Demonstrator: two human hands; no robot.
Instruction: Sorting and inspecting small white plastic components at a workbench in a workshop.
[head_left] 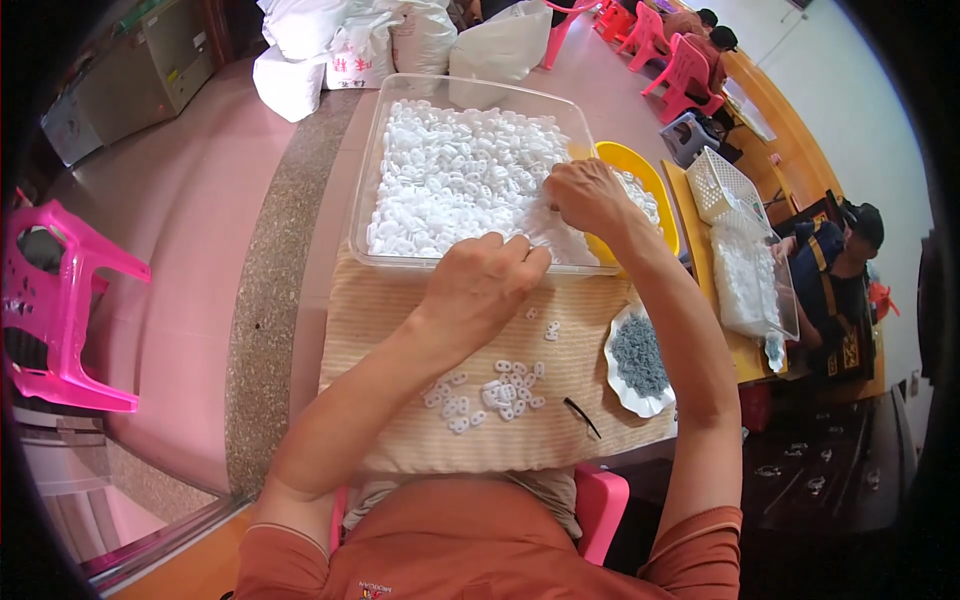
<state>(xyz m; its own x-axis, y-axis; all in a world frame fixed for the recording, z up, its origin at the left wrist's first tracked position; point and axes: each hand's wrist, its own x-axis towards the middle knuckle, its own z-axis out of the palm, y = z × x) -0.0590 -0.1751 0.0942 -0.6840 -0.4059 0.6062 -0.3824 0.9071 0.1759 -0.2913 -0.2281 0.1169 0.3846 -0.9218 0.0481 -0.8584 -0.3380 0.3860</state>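
Pcs (455,170): small, white, heaped in clear tub (400,261)
L hand (485,285): fingers curled at tub's near rim, I can't tell if gripping
R hand (588,195): bent over pcs, grip unclear to me
Dish (645,406): grey bits (640,352), R side of cloth (365,320)

I'm standing in what is looking like a small handwork workshop: a clear tub (400,262) is holding a heap of white plastic pieces (460,170), bulging sacks (360,50) are standing behind it, a co-worker (828,262) to its right is resting a hand by a second clear box (789,305), and people (712,57) beyond it are sitting on pink chairs (685,75).
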